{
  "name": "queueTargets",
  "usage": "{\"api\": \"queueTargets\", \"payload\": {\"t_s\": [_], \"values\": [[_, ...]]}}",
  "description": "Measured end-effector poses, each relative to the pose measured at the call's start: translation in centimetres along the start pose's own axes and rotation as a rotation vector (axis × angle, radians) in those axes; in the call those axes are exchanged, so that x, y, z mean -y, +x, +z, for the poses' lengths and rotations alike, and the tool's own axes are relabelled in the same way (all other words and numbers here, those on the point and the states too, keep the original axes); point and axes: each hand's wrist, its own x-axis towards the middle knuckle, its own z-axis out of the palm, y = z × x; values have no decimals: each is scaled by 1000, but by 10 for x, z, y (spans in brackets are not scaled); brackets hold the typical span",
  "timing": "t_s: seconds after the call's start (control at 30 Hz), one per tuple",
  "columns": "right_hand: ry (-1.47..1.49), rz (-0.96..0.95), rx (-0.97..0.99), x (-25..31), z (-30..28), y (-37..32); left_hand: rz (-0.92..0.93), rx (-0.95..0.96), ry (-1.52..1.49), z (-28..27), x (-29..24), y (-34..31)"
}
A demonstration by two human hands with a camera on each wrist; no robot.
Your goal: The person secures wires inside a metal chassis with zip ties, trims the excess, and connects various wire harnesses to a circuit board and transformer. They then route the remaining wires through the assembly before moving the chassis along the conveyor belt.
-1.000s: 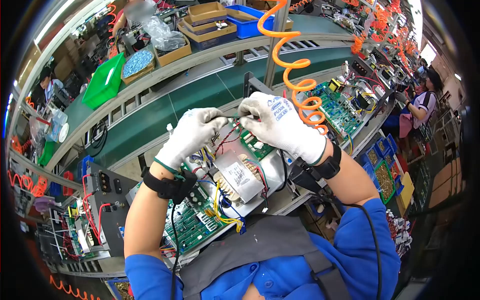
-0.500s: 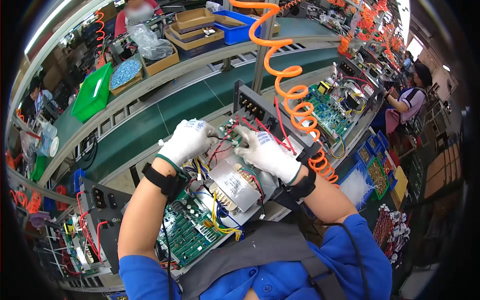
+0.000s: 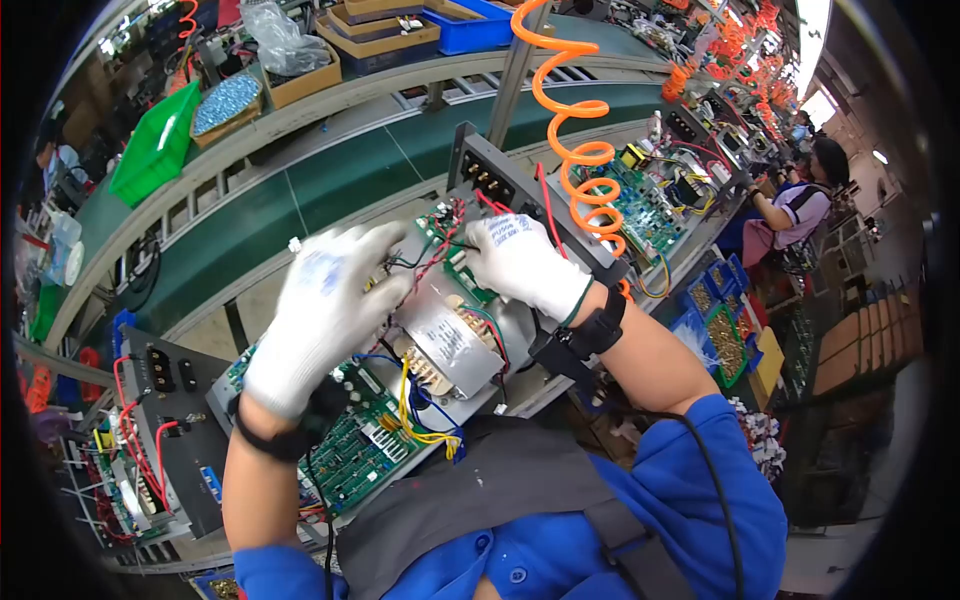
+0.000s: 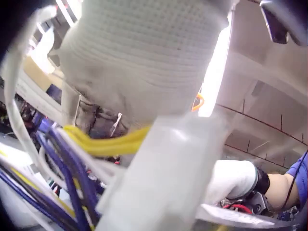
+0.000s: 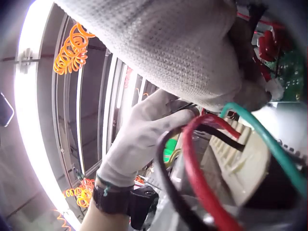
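My white-gloved left hand (image 3: pixel 330 300) is blurred, with thumb and fingers spread beside a bundle of dark and red wires (image 3: pixel 437 252). My right hand (image 3: pixel 520 262), also gloved, curls its fingers at a small green circuit board (image 3: pixel 470 280) and pinches a thin dark wire; its grip is partly hidden. A white connector (image 5: pixel 275 89) shows by those fingertips in the right wrist view. Below both hands sits a silver transformer (image 3: pixel 455 342) with red, black and green leads. In the left wrist view, a pale plastic connector (image 4: pixel 159 178) looms close, near yellow and blue wires (image 4: pixel 72 173).
A larger green circuit board (image 3: pixel 350 440) lies at the chassis's near left. An upright black panel (image 3: pixel 500 185) stands behind the right hand, close to a hanging orange coiled hose (image 3: pixel 580 155). Beyond runs a green conveyor (image 3: pixel 345 175). At right are parts bins (image 3: pixel 725 340) and a seated person (image 3: pixel 800 205).
The hands, close together at first, have separated. My left hand has drawn back leftward and spread its fingers, while the right stays at the small board. The head view has shifted slightly.
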Motion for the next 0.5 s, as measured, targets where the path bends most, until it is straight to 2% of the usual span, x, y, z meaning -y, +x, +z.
{"api": "queueTargets", "payload": {"t_s": [0.03,0.1,0.13,0.17,0.23,0.37,0.43,0.5], "values": [[104,27,-59,-1,-1,-1,-77,-5,17,-13,-10,-20],[77,-36,-80,-7,12,12,-227,-24,20,-36,-22,-59],[108,-23,-20,-4,10,17,-282,-57,2,-42,-23,-76],[94,24,117,4,1,22,-314,-171,30,-40,-19,-99],[50,-46,54,10,8,27,-492,-153,-30,-48,-15,-136],[-22,-140,51,19,12,32,-617,-209,-75,-37,2,-204],[36,-65,13,7,10,20,-690,-226,-107,-34,1,-223],[310,179,56,2,20,5,-709,-267,-161,-23,8,-244]]}}
